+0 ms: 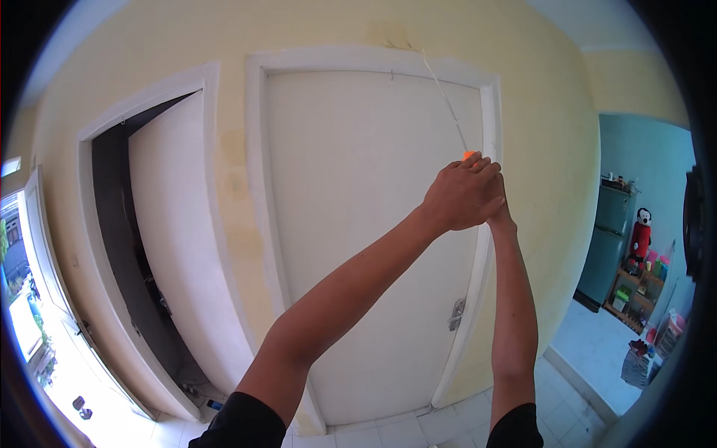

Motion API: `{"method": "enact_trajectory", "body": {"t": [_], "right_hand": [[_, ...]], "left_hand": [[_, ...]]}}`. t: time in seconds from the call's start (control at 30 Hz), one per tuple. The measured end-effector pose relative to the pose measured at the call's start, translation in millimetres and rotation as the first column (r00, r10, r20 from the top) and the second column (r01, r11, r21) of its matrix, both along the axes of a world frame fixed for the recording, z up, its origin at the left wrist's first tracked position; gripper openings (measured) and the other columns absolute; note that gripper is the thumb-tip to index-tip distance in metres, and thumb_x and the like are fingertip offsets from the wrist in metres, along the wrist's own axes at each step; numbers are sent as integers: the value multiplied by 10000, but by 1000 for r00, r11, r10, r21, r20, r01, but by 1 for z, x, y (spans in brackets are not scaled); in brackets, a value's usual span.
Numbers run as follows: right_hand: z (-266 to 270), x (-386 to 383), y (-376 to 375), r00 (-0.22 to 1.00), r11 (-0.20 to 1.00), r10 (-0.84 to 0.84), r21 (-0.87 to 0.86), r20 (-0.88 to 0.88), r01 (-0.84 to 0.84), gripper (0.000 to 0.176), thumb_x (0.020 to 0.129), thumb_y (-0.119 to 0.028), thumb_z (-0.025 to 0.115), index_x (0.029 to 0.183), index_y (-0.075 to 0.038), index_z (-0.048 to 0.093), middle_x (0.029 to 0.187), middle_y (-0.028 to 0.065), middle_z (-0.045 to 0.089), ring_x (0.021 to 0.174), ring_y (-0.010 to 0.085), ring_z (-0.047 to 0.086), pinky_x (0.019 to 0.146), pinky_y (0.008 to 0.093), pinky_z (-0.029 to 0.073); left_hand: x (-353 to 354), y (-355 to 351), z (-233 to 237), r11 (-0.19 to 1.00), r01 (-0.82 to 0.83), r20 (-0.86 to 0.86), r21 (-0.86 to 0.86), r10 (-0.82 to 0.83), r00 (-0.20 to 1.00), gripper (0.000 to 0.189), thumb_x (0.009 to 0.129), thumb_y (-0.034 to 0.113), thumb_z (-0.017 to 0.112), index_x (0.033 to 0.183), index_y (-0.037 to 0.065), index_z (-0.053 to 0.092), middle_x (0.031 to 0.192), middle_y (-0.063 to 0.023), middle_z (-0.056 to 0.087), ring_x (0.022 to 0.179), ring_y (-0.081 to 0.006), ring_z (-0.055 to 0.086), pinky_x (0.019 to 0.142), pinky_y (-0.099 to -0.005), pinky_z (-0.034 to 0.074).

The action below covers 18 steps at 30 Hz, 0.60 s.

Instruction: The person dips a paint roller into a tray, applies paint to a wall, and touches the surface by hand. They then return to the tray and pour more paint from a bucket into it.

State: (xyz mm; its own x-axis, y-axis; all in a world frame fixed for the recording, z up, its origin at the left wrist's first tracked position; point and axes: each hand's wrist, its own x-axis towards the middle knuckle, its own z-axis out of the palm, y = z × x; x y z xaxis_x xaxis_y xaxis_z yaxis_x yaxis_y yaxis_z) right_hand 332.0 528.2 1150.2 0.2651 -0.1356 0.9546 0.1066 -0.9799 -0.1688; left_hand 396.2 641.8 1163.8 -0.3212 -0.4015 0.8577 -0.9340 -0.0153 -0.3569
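Observation:
Both arms stretch up in front of the white door (373, 224). My left hand (459, 196) is closed round the orange handle (469, 155) of a paint roller, of which only the top shows. Just behind it, my right hand (502, 207) is closed on the same handle, partly covered by the left. From the handle a long thin metal rod (452, 112) slants up and left to the wall above the door frame. The roller head is hard to tell from the yellow wall there, beside a darker yellow patch (388, 31).
More darker patches mark the yellow wall (243, 243) left of the door frame (258, 149). A second door (179, 201) stands ajar at left, beside a bright outer doorway. At right, an opening shows a fridge (611, 231) and a shelf (635, 299).

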Motion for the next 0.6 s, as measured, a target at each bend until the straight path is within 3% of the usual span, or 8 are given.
{"method": "enact_trajectory", "body": {"t": [0.07, 0.13, 0.2, 0.27, 0.4, 0.43, 0.53, 0.6], "right_hand": [[1, 4, -8, 996, 996, 84, 37, 11, -85, 238, 969, -182, 574, 1123, -5, 534, 1026, 138, 614, 920, 291, 633, 776, 415, 530], [10, 18, -29, 995, 995, 90, -36, 31, -89, 258, 968, -185, 572, 1147, -6, 526, 1055, 139, 607, 952, 285, 632, 811, 418, 530], [34, 34, -47, 997, 981, -67, -180, 24, 70, 280, 965, -187, 572, 1171, -7, 515, 1069, 136, 600, 971, 275, 637, 828, 412, 534], [65, 46, -55, 972, 931, -235, -284, 9, 228, 299, 960, -189, 576, 1188, -10, 504, 1077, 130, 593, 993, 260, 642, 838, 401, 540], [109, 70, -82, 804, 757, -586, -422, -101, 499, 310, 969, -206, 573, 1201, -13, 501, 1081, 120, 593, 1026, 237, 644, 851, 375, 549], [108, 60, -69, 889, 928, -368, -165, -274, 333, 308, 970, -211, 591, 1200, -20, 514, 1097, 123, 598, 1029, 242, 640, 855, 365, 552], [70, 88, -104, 992, 946, -90, -305, 83, 112, 343, 979, -251, 609, 1213, -15, 522, 1110, 125, 606, 1010, 250, 635, 844, 358, 545], [42, 114, -121, 975, 970, 197, -164, 105, -178, 359, 980, -266, 625, 1215, -14, 526, 1128, 122, 612, 1006, 243, 634, 840, 356, 539]], "left_hand": [[2, -5, 5, 999, -22, -24, 36, 23, 999, 515, 910, 399, 670, 1306, 84, 579, 1280, -137, 661, 1234, -368, 620, 1007, -477, 516], [6, -12, 14, 999, -24, -55, 26, 26, 998, 509, 923, 407, 647, 1310, 85, 576, 1265, -144, 664, 1235, -365, 620, 986, -477, 525], [13, -18, 27, 1000, -10, -96, -26, 8, 995, 504, 937, 418, 619, 1313, 86, 575, 1242, -152, 669, 1228, -362, 624, 960, -479, 537], [9, -11, 53, 999, -27, -162, 25, 31, 986, 503, 940, 420, 597, 1317, 87, 580, 1232, -155, 672, 1219, -361, 630, 937, -478, 545], [6, -4, 89, 992, -66, -218, 111, 89, 972, 507, 933, 407, 579, 1331, 92, 587, 1232, -164, 673, 1215, -366, 633, 913, -480, 553], [5, -3, 91, 985, -98, -232, 144, 129, 964, 512, 927, 392, 577, 1343, 94, 586, 1230, -160, 674, 1183, -356, 646, 929, -473, 547], [9, -7, 71, 989, -90, -221, 117, 114, 969, 516, 926, 397, 581, 1341, 90, 586, 1219, -159, 676, 1186, -348, 641, 964, -473, 533], [17, -11, 49, 992, -76, -168, 105, 93, 981, 528, 922, 402, 602, 1344, 86, 579, 1260, -156, 659, 1223, -348, 621, 991, -477, 521]]}}
